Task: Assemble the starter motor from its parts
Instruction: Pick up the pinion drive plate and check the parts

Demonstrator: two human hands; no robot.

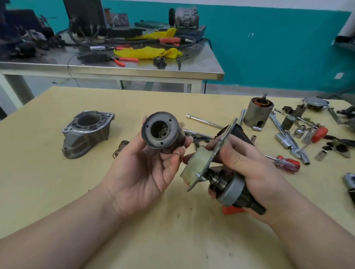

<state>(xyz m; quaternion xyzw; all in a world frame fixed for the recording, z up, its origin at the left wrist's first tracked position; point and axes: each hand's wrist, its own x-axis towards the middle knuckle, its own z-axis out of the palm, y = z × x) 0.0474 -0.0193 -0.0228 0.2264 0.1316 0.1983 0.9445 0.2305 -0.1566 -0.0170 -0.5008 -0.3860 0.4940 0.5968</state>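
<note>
My left hand point(147, 172) holds a dark round solenoid body point(161, 131) upright, its open end with a spring inside turned toward me. My right hand point(247, 169) grips the drive assembly point(210, 167): a pale gear housing on a metal plate, with the pinion and overrunning clutch point(229, 189) pointing down toward me. The two parts are a little apart above the table. The aluminium nose housing point(87, 133) lies on the yellow table point(166, 237) to the left. The armature in its field casing point(256, 114) stands at the back right.
A small spring point(121, 146) lies beside my left hand. Sockets, wrenches point(284, 134), a red-handled screwdriver point(287, 163) and other parts are scattered on the right side. An orange item point(231, 210) lies under my right hand. A steel bench point(114, 68) with tools stands behind.
</note>
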